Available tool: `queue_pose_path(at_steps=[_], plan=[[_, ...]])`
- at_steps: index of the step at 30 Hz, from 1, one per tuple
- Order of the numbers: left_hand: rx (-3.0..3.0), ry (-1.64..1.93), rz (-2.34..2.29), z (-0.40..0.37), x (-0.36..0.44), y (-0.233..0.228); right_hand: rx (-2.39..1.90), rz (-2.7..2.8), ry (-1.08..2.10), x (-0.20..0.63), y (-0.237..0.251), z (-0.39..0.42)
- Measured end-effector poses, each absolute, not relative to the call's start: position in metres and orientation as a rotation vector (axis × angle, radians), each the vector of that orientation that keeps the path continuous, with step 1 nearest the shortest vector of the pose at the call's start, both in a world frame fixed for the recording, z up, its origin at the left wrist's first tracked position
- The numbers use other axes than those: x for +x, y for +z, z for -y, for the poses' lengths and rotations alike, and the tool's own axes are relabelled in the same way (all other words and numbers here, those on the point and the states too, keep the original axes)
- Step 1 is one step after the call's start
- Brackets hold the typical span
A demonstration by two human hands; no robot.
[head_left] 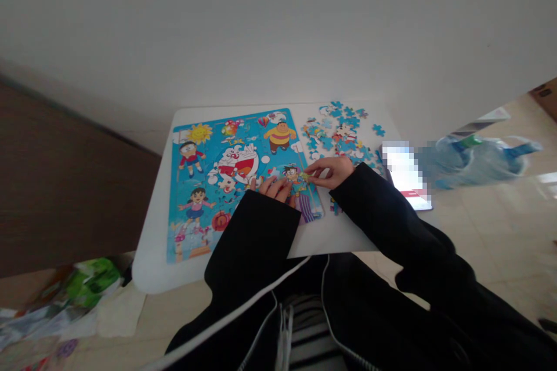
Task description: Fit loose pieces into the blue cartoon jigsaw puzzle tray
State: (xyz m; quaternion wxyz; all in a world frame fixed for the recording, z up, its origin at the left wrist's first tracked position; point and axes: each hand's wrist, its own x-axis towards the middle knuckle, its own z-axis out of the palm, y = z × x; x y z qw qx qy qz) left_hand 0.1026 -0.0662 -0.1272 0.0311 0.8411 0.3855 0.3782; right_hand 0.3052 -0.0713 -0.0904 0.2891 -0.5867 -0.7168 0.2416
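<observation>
Black sleeves come up from six o'clock to the small white desk (152,255). On it lies a blue cartoon jigsaw puzzle board (209,185), nearly filled, turned to face the person. At its four o'clock corner the left hand (275,188) rests flat with fingers together, apparently steadying the board. Just beside it at three o'clock, the right hand (331,170) pinches a small yellowish puzzle piece (304,175) between thumb and fingertips, held low at the board's edge. Loose blue cardboard pieces (343,130) lie heaped at one o'clock, within reach. Clear plastic water bottles (474,159) lie at three o'clock, off the desk.
</observation>
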Motion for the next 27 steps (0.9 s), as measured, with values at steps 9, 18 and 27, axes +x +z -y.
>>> queue_pose_path(at_steps=[9,18,27], plan=[[2.619,1.139,-1.171,0.065,0.102,-0.128,-1.413,2.200,0.507,0.309,-0.098,0.068],[2.614,1.124,-1.161,0.065,0.101,-0.127,-1.494,2.154,0.620,0.305,-0.099,0.069],[2.593,1.110,-1.207,0.066,0.102,-0.124,-1.519,2.155,0.714,0.298,-0.101,0.074]])
